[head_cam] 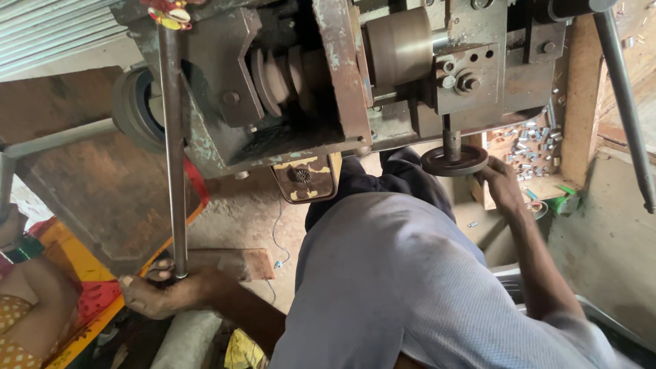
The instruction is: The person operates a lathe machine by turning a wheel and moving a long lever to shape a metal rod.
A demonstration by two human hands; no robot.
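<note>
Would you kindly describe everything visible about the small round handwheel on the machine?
The handwheel is a dark, flat metal disc with a raised rim, worn and dull. It sits on the end of a short ribbed shaft that sticks out from the grey machine body, toward the person. The right hand grips its rim at the right side. Just beyond it lies a wooden tray of small shiny metal pieces.

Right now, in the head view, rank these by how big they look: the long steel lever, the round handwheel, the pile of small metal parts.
1. Long steel lever, held by the left hand: longest by far.
2. Round handwheel, under the right hand.
3. Pile of small metal parts: looks close to the handwheel in spread; it lies farther off, so that order is unsure.
</note>
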